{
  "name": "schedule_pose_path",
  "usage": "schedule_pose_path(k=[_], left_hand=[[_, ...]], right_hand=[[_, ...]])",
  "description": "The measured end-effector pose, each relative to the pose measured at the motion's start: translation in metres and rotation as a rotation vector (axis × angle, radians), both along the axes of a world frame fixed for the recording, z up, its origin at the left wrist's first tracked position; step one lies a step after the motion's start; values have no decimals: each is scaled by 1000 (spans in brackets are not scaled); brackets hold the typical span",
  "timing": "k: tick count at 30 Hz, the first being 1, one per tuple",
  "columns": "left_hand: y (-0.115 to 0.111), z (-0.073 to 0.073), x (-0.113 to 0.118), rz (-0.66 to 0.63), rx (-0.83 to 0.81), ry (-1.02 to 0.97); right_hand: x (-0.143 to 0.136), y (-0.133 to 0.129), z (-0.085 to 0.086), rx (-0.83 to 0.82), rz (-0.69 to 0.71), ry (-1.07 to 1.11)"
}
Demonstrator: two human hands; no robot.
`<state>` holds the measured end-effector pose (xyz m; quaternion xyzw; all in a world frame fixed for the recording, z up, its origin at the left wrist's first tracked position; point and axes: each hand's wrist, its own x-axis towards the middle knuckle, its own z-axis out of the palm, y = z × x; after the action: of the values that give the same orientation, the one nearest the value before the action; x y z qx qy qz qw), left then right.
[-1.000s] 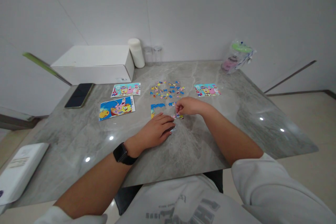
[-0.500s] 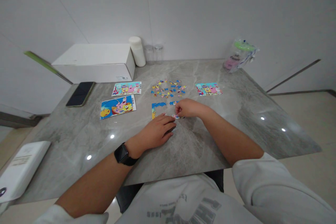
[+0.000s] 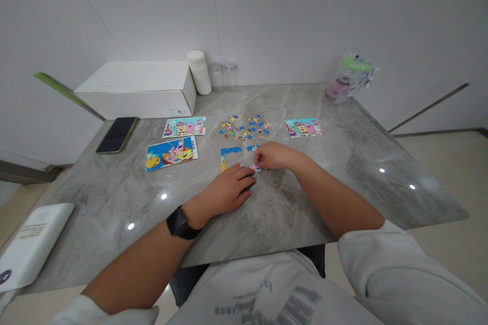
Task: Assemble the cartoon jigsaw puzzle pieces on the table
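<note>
My left hand [image 3: 229, 190] lies palm down on the grey table, fingers stretched out, its fingertips at the lower edge of a partly joined jigsaw puzzle [image 3: 231, 151]. The joined pieces form a blue and yellow border on the left and top. My right hand [image 3: 275, 156] is closed, thumb and fingers pinched on a small jigsaw piece [image 3: 255, 168] at the puzzle's lower right. Its fingers hide much of that corner. Beyond both hands, several loose jigsaw pieces [image 3: 244, 127] lie scattered in a rough ring.
Left of the puzzle lie a blue picture card [image 3: 170, 155] and a second card [image 3: 184, 127]; another card [image 3: 304, 128] lies right. Farther out are a phone [image 3: 117, 135], white box [image 3: 133, 104], white bottle [image 3: 200, 73], glass jars [image 3: 230, 77], bagged cup [image 3: 345, 81] and white device [image 3: 34, 244].
Both hands stay in almost the same place at the puzzle's lower edge. The whole view has shifted very slightly.
</note>
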<state>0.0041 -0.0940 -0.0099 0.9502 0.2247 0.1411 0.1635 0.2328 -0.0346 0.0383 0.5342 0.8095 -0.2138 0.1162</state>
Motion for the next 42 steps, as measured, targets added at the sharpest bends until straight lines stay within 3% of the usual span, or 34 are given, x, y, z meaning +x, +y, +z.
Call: schedule_pose_path(k=[12, 21, 27, 35, 42], left_hand=[[-1, -1, 1, 13, -10, -22], [0, 3, 1, 50, 15, -2], [0, 5, 1, 61, 18, -16], [11, 18, 13, 310, 48, -183], [22, 31, 36, 331, 85, 30]], right_hand=[[19, 8, 11, -23, -53, 113], [13, 8, 4, -52, -17, 82], [16, 10, 3, -138, -52, 184], [17, 9, 6, -231, -72, 292], [21, 8, 12, -272, -75, 342]])
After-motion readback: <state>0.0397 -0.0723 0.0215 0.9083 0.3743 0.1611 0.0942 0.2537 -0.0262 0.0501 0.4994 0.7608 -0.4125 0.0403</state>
